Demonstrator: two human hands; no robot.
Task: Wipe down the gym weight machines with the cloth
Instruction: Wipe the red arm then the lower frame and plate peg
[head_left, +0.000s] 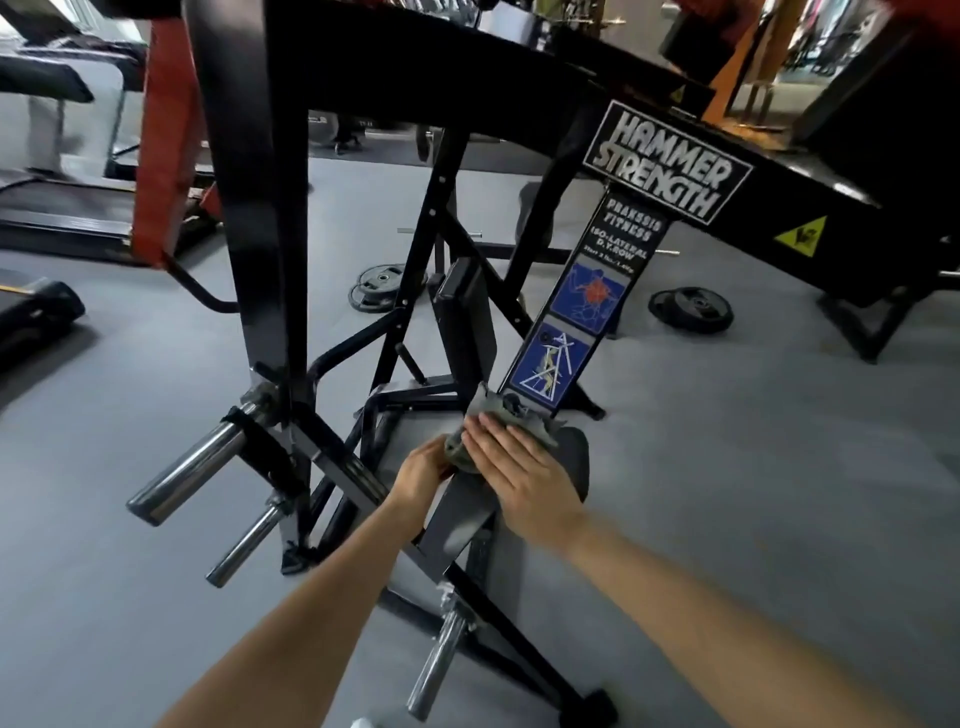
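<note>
Since the cloth (540, 434) is just bunched up at the far end of the seat pad (457, 525), I reckon one hard shove could slide it off the pad's far edge. It could also snag on the little knob (512, 402) just past the pad, under the instruction placard (550, 364). Both forearms come up over the pad's near end: the left hand (421, 473) at the pad's left edge looks curled round the rag's bunched end, while the right hand (524, 478) lies flat on top, fingers straight, pressing not gripping.
</note>
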